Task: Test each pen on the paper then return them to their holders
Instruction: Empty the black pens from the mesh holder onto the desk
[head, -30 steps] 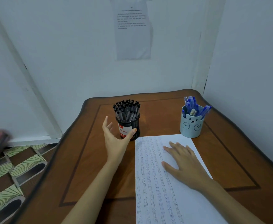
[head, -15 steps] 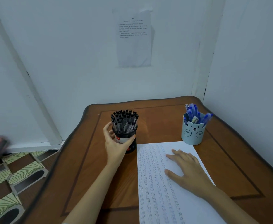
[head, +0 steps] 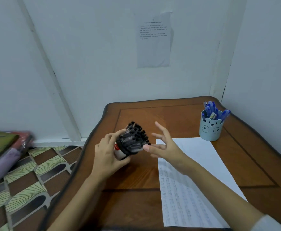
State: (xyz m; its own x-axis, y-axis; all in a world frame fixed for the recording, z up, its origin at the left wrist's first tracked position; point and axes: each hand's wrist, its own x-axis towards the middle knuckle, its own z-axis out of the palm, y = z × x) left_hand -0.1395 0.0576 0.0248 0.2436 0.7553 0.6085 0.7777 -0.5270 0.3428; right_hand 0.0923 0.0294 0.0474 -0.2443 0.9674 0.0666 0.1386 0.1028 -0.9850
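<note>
Just left of the frame's centre, the left hand (head: 106,154) grips a black holder (head: 122,151) with a red and white label, its fingers and thumb curled round the body. The holder is tilted, its open end pointing toward the upper right, and it is packed with black pens (head: 135,135) whose capped ends fan out. Whether its base touches the worktop (head: 169,117) cannot be told.

The right hand (head: 163,145) is at the centre of the frame, fingers spread and nearly straight, holding nothing. Its thumb tip is just beside the pen caps; contact cannot be made out.

A sheet of paper (head: 196,165) covered in rows of faint writing lies flat on the worktop, running from the centre to the lower right, partly under the right forearm. Near the worktop's upper right corner stands a pale blue cup (head: 210,130) with a bear face, upright and filled with blue pens (head: 210,110), well apart from both hands.

A printed sheet (head: 154,39) is stuck to the wall (head: 94,55) above. At the left edge, blurred bundles (head: 1,147) lie on the patterned floor (head: 28,180).
</note>
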